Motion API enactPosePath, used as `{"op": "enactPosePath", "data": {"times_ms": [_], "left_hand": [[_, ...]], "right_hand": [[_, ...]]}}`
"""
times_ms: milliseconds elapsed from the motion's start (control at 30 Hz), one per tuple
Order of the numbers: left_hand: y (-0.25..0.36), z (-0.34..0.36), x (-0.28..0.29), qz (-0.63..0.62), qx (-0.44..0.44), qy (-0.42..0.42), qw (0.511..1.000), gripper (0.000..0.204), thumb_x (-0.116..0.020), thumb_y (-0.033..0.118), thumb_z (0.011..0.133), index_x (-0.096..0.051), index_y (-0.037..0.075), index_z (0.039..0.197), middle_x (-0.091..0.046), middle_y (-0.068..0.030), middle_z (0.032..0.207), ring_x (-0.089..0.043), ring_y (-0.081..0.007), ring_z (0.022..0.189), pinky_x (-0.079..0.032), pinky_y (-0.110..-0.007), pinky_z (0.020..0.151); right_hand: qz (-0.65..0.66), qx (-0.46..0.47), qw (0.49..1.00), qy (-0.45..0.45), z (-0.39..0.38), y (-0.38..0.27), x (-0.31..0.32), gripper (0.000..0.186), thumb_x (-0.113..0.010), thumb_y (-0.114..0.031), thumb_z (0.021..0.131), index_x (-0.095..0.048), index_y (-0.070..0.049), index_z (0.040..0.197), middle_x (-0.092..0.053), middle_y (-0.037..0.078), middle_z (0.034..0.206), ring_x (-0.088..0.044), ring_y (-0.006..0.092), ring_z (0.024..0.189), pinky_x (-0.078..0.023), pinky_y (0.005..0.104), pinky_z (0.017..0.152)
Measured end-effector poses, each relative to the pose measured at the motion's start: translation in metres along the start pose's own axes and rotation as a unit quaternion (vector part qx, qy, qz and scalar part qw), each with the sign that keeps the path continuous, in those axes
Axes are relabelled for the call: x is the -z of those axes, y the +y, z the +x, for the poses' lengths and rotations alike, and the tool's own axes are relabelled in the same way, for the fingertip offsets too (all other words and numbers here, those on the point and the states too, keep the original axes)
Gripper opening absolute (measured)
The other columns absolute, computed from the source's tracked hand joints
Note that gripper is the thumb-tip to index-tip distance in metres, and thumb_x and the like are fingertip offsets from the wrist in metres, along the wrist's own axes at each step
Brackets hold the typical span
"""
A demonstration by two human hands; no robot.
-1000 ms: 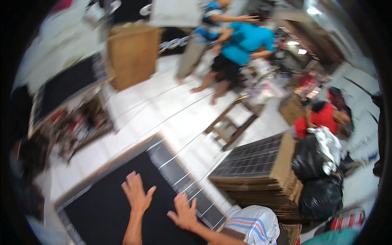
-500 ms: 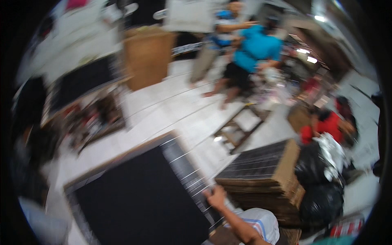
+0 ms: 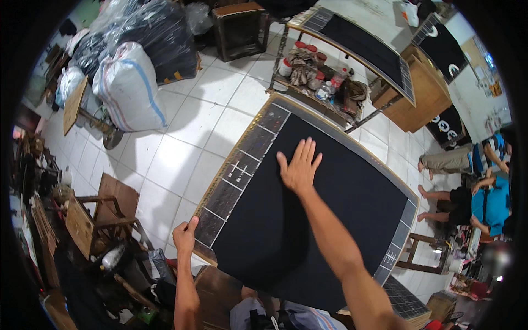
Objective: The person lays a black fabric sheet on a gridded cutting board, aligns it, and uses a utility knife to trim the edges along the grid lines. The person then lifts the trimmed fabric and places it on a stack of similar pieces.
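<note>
In front of me lies a large board point(image 3: 256, 140), dark with white grid lines along its borders and a thin wooden edge. A piece of black cloth point(image 3: 341, 203) covers its middle and reaches past the near edge. My right hand point(image 3: 300, 168) rests palm down on the upper left part of the cloth, its fingers spread. At the board's left edge, near its lower corner, my left hand point(image 3: 185, 235) is closed on the rim. The thumb shows on top; the fingers underneath are mostly hidden.
Beyond the board stands a second board table point(image 3: 360, 47), with jars and bottles on a shelf below. A white sack point(image 3: 129, 88) and black plastic bags point(image 3: 159, 33) are at far left. A wooden chair point(image 3: 99, 220) stands left. Two people point(image 3: 487, 203) stand at right, near a wooden stool point(image 3: 423, 253).
My view has swung round, so the other people now appear at the far right. My right hand has left the board's right edge and lies on the cloth. My left hand has come into view.
</note>
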State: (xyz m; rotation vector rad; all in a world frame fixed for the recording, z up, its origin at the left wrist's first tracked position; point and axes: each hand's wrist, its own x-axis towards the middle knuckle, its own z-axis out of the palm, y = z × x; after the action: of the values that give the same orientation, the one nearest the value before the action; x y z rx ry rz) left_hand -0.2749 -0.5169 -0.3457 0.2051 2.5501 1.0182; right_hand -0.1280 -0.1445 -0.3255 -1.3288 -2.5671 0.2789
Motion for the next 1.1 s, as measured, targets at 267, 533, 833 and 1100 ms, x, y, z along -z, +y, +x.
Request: {"op": "enactPosePath", "data": {"times_ms": [267,533,833,1100], "left_hand": [[0.008,-0.007,-0.001,0.034,0.066,-0.017,0.997,0.069,-0.068,0.065,0.082,-0.06,0.0,0.06,-0.051,-0.0109,0.054,-0.049,-0.0235,0.054,-0.04,-0.041,0.057],[0.025,-0.018,0.005,0.07,0.122,-0.044,0.989,0.069,-0.067,0.067,0.081,-0.062,0.001,0.062,-0.058,-0.0139,0.059,-0.057,-0.0311,0.061,-0.044,-0.045,0.064],[0.028,-0.013,0.002,0.056,0.121,-0.05,0.99,0.067,-0.068,0.065,0.081,-0.064,0.001,0.063,-0.06,-0.0138,0.061,-0.058,-0.0306,0.062,-0.045,-0.045,0.066],[0.036,-0.023,0.009,0.056,0.137,-0.049,0.988,0.07,-0.068,0.067,0.08,-0.064,-0.001,0.063,-0.061,-0.015,0.061,-0.058,-0.0336,0.063,-0.044,-0.047,0.066]], "right_hand": [[-0.029,0.115,0.993,-0.021,0.043,-0.022,-0.023,0.087,-0.033,-0.062,0.1,-0.028,0.009,0.151,-0.018,0.025,0.162,-0.013,0.0363,0.153,-0.008,0.0543,0.122],[0.064,0.169,0.973,-0.142,-0.189,-0.147,-0.007,0.093,-0.044,-0.061,0.097,-0.027,0.013,0.15,-0.016,0.032,0.16,-0.012,0.0429,0.151,-0.01,0.0579,0.121],[-0.047,0.068,0.988,-0.128,-0.178,-0.077,0.032,0.083,-0.059,-0.044,0.093,-0.03,0.012,0.148,-0.02,0.031,0.159,-0.015,0.0441,0.15,-0.014,0.0601,0.119],[0.068,0.173,0.961,-0.206,-0.234,-0.102,0.025,0.076,-0.048,-0.046,0.099,-0.03,0.005,0.152,-0.021,0.026,0.161,-0.016,0.0398,0.151,-0.013,0.0573,0.12]]}}
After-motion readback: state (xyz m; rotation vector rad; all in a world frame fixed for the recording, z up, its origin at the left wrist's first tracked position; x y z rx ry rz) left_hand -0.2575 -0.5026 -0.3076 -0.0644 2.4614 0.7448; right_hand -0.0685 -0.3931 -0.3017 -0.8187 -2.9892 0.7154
